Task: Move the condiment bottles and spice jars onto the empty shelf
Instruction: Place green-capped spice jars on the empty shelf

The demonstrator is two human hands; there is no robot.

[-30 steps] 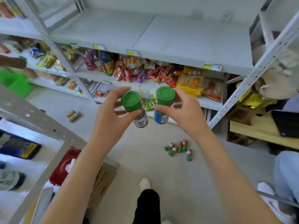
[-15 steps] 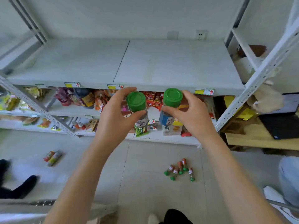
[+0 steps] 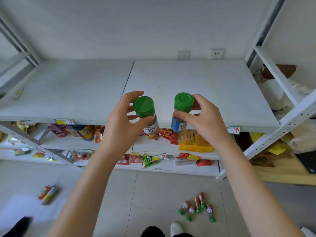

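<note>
- The left hand (image 3: 119, 127) pinches a green-lidded spice jar with a white label (image 3: 145, 111), with the thumb under the lid on the near side and the fingers curled round the far side.
- The right hand (image 3: 203, 124) pinches a green-lidded spice jar with a blue label (image 3: 182, 106) the same way, thumb across the glass just below the lid.
- The 2 jars are held side by side between the hands, apart from each other, lids tilted toward the camera.
- Both jars hang in the air at the front edge of the empty shelf (image 3: 68, 93), which stretches beyond and to either side of the hands; neither jar stands on it.
- Below the hands, the next shelf down holds snack packets (image 3: 168, 135) and a yellow packet (image 3: 195, 142).
- On the floor under the right forearm lies a cluster of small green-capped bottles (image 3: 196, 206).
- Left of the left forearm, 2 tubes (image 3: 47, 194) lie together on the floor.
</note>
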